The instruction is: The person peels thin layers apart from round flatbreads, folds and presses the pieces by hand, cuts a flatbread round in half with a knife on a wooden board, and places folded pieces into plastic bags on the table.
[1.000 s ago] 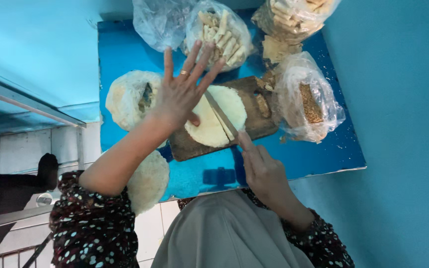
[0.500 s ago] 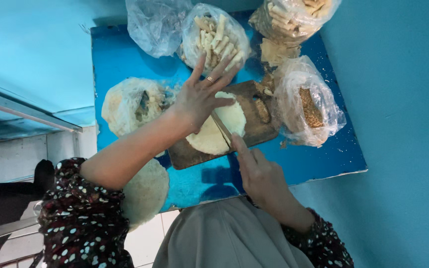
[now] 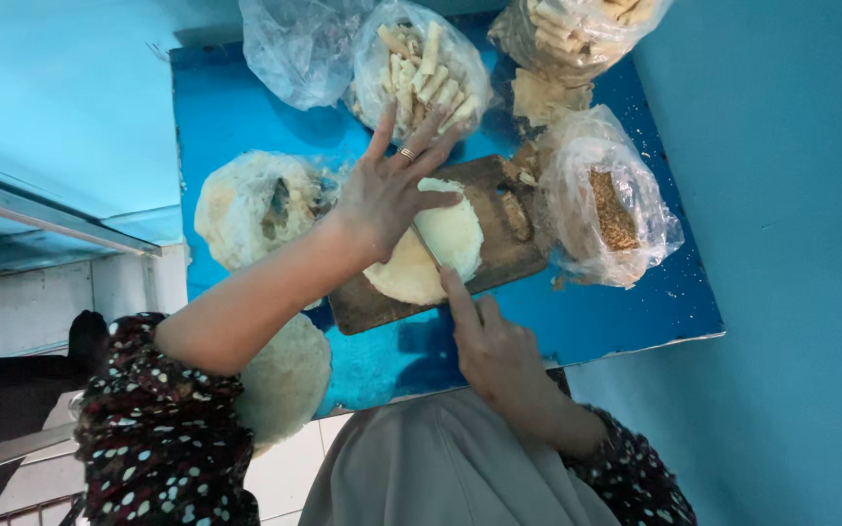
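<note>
- Pale round flat dough sheet (image 3: 436, 255) is lying on the dark brown wooden cutting board (image 3: 499, 244), partly folded over itself, with the person's two hands working at it.
- Blue tabletop (image 3: 246, 107) is carrying the board at its centre, with bags standing along the far edge.
- Clear plastic bag of pale stick-shaped rolls (image 3: 421, 68) is sitting just beyond the board; a crumpled clear bag (image 3: 294, 49) is sitting beside it.
- Clear bag of brown crumbs (image 3: 606, 205) is touching the board's right end.
- Bagged stack of round pale sheets (image 3: 255, 205) is resting left of the board; another round pale sheet (image 3: 285, 375) is hanging over the near table edge.
- Left hand (image 3: 392, 185) is pressing flat on the dough sheet, fingers spread wide, a ring on one finger, gripping nothing.
- Right hand (image 3: 499, 351) is pointing with an extended forefinger, its tip touching the dough sheet's near edge; the other fingers are curled in, holding nothing.
</note>
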The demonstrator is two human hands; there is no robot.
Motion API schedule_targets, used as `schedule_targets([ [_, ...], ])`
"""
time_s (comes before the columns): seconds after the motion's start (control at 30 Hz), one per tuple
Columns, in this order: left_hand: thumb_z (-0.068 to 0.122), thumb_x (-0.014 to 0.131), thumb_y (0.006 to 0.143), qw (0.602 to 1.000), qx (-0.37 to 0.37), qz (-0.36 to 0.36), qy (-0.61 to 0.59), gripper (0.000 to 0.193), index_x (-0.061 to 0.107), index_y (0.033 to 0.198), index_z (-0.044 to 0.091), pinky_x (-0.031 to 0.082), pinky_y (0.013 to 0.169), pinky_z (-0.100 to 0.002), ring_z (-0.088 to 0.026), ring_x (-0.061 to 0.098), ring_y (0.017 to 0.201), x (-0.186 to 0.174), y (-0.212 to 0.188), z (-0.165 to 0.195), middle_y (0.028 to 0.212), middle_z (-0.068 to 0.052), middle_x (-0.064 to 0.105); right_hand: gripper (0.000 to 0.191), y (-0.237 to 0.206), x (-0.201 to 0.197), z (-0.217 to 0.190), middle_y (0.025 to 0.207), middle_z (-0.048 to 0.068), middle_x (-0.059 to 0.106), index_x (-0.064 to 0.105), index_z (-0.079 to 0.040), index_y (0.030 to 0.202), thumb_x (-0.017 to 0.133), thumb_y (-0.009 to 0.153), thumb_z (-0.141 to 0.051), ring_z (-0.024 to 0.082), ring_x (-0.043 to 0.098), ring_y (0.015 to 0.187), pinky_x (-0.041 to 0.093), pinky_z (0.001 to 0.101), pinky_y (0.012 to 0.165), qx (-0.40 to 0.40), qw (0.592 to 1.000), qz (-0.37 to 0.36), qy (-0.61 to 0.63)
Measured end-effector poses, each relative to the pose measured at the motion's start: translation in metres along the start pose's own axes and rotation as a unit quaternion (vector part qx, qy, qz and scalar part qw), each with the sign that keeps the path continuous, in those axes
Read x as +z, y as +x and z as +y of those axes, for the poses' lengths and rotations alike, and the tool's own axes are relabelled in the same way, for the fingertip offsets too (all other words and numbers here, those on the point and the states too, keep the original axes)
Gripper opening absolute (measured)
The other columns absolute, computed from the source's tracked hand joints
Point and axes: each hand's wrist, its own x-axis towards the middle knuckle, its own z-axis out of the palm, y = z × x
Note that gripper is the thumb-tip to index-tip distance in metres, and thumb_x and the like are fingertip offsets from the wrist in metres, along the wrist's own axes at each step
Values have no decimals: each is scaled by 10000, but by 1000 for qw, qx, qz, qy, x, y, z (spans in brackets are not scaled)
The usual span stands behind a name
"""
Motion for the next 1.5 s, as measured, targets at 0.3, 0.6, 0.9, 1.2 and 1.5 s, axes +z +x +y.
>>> schedule_targets([
  [0.3, 605, 895, 528, 999, -9, -18, 41, 1048, 431, 1469, 596, -31, 1174, -681, -366, -68, 1559, -10, -4, 5, 1727, -82, 37, 603, -2, 10, 3, 841, 128, 572, 439, -129, 1532, 598, 953, -75, 309, 606, 523, 516, 428, 450, -7, 1000, 18, -20],
  [0.6, 607, 935, 455, 998, -9, -54, 25, 1178, 377, 1492, 598, -39, 1154, -694, -381, -90, 1556, -23, -4, 7, 1728, -69, 0, 694, -109, -47, 21, 935, 156, 639, 364, -98, 1546, 609, 897, -77, 351, 633, 648, 510, 434, 473, 15, 997, -57, 42],
  [0.9, 533, 957, 338, 994, -44, 74, -60, 1398, 401, 1615, 413, 56, 1167, -743, -340, 26, 1593, -5, -23, 8, 1750, -106, 74, 527, -182, -113, 93, 1103, 77, 762, 602, -156, 1428, 634, 925, -3, 219, 708, 840, 610, 318, 736, 207, 959, 11, 194],
  [1.2, 456, 776, 751, 982, -103, 126, -100, 606, 717, 1228, 87, 161, 1143, -771, -286, 226, 1571, -16, -92, 59, 1673, -123, 319, 400, -143, -87, 151, 1320, 130, 731, 692, -114, 1355, 739, 965, -34, 264, 740, 1014, 599, 383, 863, 193, 930, 259, -175],
  [1.5, 458, 754, 774, 977, -121, 151, -88, 580, 727, 1179, 44, 189, 1175, -696, -257, 387, 1485, -14, -107, 99, 1529, -114, 489, 497, -118, -70, 164, 1088, 136, 655, 682, -175, 1405, 784, 920, -146, 316, 611, 1030, 567, 430, 813, 173, 950, 189, -179],
])
